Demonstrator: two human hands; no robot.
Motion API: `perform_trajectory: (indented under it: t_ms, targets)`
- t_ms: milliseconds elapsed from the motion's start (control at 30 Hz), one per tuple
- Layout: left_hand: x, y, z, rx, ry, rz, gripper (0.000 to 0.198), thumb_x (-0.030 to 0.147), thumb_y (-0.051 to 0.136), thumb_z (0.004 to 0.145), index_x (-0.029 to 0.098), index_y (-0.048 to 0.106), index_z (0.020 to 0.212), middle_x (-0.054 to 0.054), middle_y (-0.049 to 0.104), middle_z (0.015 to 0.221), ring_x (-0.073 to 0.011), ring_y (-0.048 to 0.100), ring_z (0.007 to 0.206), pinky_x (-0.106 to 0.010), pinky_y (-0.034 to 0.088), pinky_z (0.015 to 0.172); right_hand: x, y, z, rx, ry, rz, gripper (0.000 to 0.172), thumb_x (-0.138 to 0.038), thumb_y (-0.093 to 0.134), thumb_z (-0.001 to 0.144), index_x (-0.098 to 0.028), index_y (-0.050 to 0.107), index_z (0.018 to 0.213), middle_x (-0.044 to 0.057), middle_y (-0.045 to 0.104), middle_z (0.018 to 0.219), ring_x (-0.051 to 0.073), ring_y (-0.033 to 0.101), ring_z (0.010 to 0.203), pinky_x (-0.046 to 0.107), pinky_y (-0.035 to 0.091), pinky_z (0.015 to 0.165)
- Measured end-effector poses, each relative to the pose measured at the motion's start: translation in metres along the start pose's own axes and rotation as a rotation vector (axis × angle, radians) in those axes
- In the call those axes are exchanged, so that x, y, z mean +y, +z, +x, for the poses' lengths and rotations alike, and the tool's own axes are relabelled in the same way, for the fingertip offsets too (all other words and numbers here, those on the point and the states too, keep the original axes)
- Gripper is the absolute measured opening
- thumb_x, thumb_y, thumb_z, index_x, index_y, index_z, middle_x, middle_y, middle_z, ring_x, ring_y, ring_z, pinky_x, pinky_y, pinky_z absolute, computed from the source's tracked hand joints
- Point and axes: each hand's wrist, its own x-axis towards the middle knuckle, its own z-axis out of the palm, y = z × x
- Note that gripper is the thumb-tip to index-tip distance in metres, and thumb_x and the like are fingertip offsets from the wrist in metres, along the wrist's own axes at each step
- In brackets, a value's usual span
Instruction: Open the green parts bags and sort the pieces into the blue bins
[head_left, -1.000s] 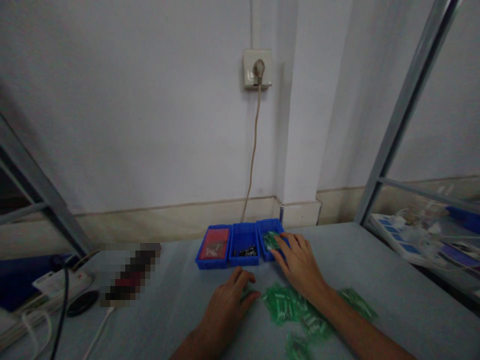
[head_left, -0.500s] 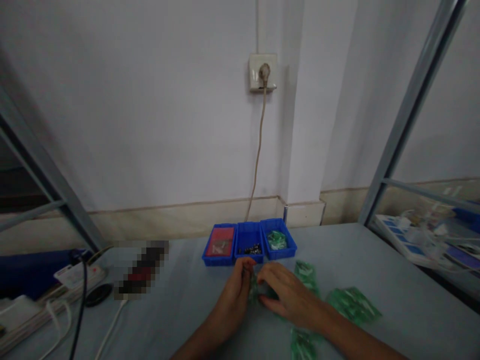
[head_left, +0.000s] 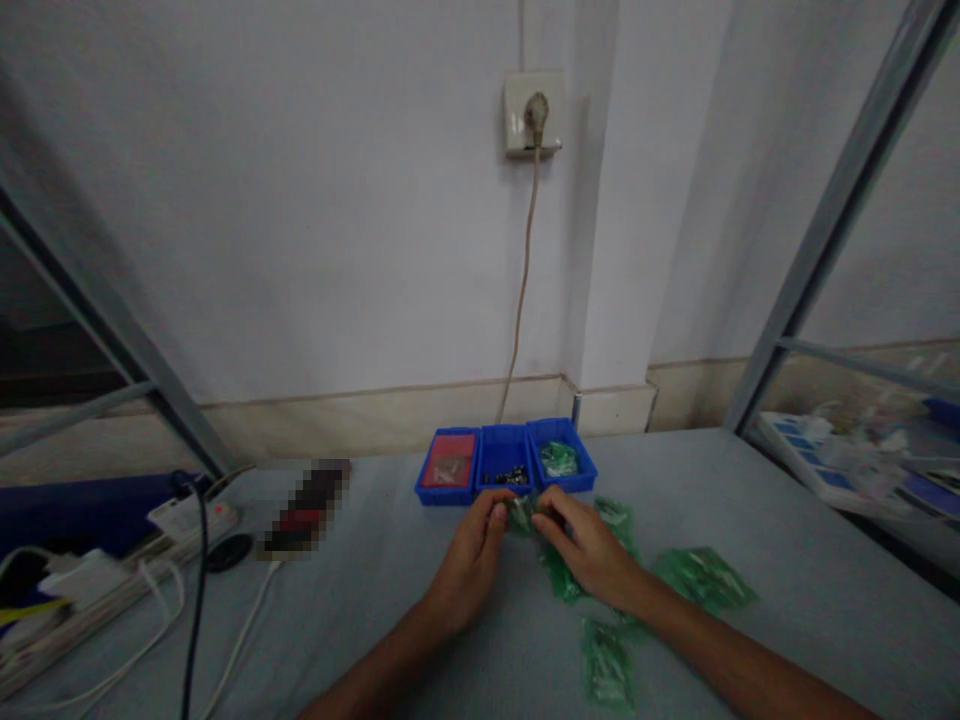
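While the left hand [head_left: 466, 560] and right hand [head_left: 585, 540] pinch a small greenish bag [head_left: 520, 515] between them, it sits just in front of the middle blue tray [head_left: 504, 440], toward the back edge of the tabletop [head_left: 352, 620]. The step in hand looks like working the bag with the fingertips; whether it is open cannot be told. The next move probably calls for a steady pinch on both sides, clear of the green packets [head_left: 705, 578] nearer the tabletop's right edge.

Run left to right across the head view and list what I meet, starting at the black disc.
Black disc, pixelated item, left hand, held packet, right hand, rightmost green packet.
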Motion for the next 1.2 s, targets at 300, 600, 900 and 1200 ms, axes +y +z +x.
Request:
perform_trajectory:
  t_ms: [300,600,900,1200]
  targets:
    - [-0.006,0.001,0.004,-0.049,-0.032,0.014,0.029,0.047,0.057,0.103,0.018,0.062,0.102,-0.002,0.065,0.088,-0.0161,0.058,0.076,-0.027,0.045,0.07,0.004,-0.002,0.003,-0.033,0.074,0.159,0.016,-0.037,0.06,0.104,-0.022,0.063,0.1,-0.002,0.061,0.082,0.017,0.058,0.076,0.028,0.045,0.07]
    - [-0.007,-0.001,0.005,-0.038,0.009,0.031,0.027,0.042,0.062,0.101,0.018,0.061,0.089,0.0,0.06,0.08,-0.0149,0.053,0.073,-0.026,0.041,0.068,0.004,-0.004,0.001,-0.04,0.023,0.066,0.017,-0.038,0.06,0.104,-0.022,0.065,0.103,0.0,0.062,0.088,0.017,0.058,0.078,0.029,0.045,0.071]
    - [-0.001,0.0,0.004,-0.079,0.007,0.032,0.026,0.042,0.059,0.103,0.017,0.068,0.104,-0.002,0.068,0.091,-0.016,0.058,0.076,-0.026,0.044,0.07,0.0,-0.005,0.001,-0.052,0.017,0.089,0.016,-0.032,0.059,0.104,-0.021,0.06,0.092,-0.002,0.056,0.082,0.016,0.053,0.076,0.027,0.041,0.069]
    - [0.004,-0.002,0.004,-0.057,0.024,0.015,0.025,0.043,0.063,0.1,0.018,0.068,0.102,-0.003,0.067,0.09,-0.0172,0.059,0.079,-0.027,0.045,0.071,0.001,-0.004,0.001,-0.072,-0.051,-0.005,0.014,-0.024,0.059,0.102,-0.022,0.057,0.088,-0.001,0.058,0.084,0.018,0.055,0.08,0.029,0.042,0.072]
